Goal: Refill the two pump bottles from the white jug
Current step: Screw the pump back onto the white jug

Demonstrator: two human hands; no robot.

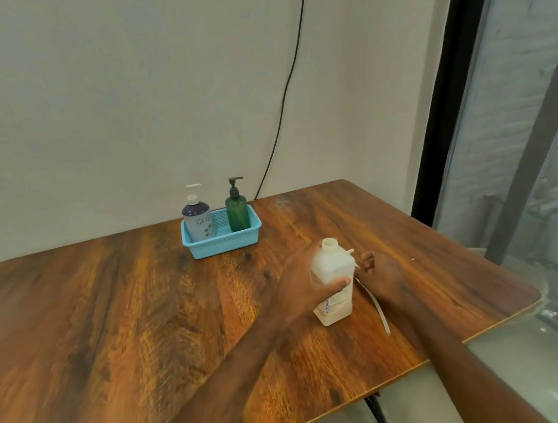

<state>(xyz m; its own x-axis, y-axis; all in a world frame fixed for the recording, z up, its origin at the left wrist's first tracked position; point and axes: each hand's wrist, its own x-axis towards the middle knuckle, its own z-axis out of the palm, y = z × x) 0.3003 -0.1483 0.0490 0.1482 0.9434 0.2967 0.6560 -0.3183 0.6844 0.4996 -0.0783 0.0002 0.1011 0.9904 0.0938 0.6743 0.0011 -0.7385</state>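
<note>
The white jug (333, 269) stands on the wooden table (144, 309) right of centre, with its neck open and no cap on. My left hand (303, 279) is wrapped around its left side, thumb across the front. My right hand (377, 271) is just right of the jug, fingers curled on a white pump piece. The pump piece's long clear tube (375, 304) slants down to the table. The two pump bottles stand in a blue basket (223, 245) at the back: a white and purple flowered one (197, 221) on the left and a green one (237, 213) on the right, both with pumps on.
A black cable (287, 84) runs down the wall behind the basket. The table's right edge (506, 319) lies close to my right arm. A glass door with a dark frame (443, 93) stands to the right, with white pots behind it.
</note>
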